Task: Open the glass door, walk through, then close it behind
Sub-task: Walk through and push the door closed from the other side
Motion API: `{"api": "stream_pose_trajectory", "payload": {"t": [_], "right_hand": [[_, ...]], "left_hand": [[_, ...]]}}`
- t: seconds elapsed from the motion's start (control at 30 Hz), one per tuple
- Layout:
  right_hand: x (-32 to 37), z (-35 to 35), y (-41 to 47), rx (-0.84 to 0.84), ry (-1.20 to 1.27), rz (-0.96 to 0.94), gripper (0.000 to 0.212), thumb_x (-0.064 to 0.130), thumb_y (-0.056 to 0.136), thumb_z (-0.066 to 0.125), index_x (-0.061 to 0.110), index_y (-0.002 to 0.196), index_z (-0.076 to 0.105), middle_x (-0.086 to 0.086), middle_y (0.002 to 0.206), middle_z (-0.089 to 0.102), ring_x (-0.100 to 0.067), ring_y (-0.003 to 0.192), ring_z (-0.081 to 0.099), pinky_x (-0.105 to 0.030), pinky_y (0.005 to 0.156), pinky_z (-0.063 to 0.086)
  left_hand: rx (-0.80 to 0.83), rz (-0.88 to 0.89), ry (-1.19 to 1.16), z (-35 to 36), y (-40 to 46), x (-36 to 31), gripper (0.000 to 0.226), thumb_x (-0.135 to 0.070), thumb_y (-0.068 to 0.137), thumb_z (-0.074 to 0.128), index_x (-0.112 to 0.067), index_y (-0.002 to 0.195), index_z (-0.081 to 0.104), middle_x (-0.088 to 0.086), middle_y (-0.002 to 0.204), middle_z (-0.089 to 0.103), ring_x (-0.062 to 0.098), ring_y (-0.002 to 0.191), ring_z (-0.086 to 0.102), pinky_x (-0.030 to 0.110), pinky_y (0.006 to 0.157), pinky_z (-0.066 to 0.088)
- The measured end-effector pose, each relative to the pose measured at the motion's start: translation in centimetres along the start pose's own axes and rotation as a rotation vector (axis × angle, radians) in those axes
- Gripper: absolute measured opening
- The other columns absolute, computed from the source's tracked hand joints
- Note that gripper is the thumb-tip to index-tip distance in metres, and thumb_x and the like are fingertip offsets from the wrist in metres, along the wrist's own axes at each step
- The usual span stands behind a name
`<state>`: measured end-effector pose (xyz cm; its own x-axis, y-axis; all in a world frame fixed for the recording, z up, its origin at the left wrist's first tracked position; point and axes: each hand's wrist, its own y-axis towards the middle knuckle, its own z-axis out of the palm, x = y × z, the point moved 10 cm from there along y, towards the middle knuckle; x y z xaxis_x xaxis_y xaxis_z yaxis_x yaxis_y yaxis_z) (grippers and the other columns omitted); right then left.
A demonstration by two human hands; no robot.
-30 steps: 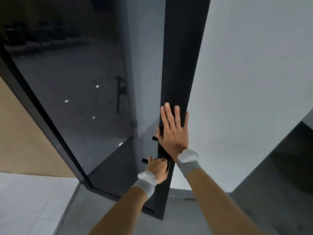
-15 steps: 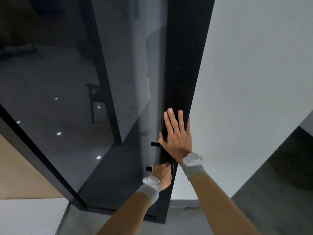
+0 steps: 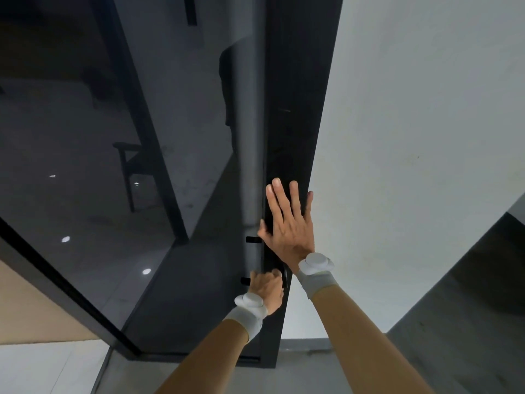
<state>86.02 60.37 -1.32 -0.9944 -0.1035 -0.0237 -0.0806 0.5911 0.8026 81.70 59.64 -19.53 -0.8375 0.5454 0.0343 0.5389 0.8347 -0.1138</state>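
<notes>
Our left hand [image 3: 267, 288] grips the handle [image 3: 285, 277]; right hand [image 3: 288, 223], fingers spread on the door [image 3: 295, 109] edge, risks getting pinched at closing.

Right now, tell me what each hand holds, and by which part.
The left hand grips the door handle at its lower end. The right hand holds nothing; it lies flat on the door frame.

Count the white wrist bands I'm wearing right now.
2. One wrist band on the left arm, below the left hand; the other on the right arm, below the right hand.
</notes>
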Motion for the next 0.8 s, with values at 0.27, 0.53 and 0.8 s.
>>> {"api": "stream_pose_trajectory", "payload": {"t": [0.27,0.53,0.8], "right_hand": [[-1.0,1.9,1.0,0.020,0.015,-0.003,0.102,0.041,0.096,0.061,0.024,0.170,-0.006,0.006,0.178,-0.018,-0.024,0.166,-0.014,-0.068,0.127,0.016],[-1.8,3.2,2.0,0.015,-0.006,0.002,0.098,0.042,0.095,0.066,0.022,0.171,0.008,0.006,0.178,-0.020,-0.023,0.165,-0.016,-0.061,0.130,-0.006],[-1.8,3.3,2.2,-0.012,0.023,-0.015,0.101,0.041,0.094,0.067,0.023,0.171,0.004,0.007,0.178,-0.019,-0.024,0.166,-0.014,-0.064,0.129,0.005]], "left_hand": [[0.001,-0.039,-0.024,0.1,2.4,0.6,0.037,-0.032,0.105,0.052,-0.005,0.131,0.051,0.012,0.115,0.073,0.034,0.105,0.069,0.045,0.099,0.040],[-0.001,-0.074,-0.038,0.2,4.1,1.1,0.035,-0.033,0.104,0.054,-0.007,0.128,0.052,0.012,0.113,0.073,0.035,0.104,0.070,0.047,0.100,0.040],[-0.009,-0.068,-0.039,0.0,4.2,1.0,0.037,-0.032,0.105,0.054,-0.006,0.131,0.051,0.012,0.113,0.073,0.034,0.104,0.070,0.047,0.099,0.041]]}}
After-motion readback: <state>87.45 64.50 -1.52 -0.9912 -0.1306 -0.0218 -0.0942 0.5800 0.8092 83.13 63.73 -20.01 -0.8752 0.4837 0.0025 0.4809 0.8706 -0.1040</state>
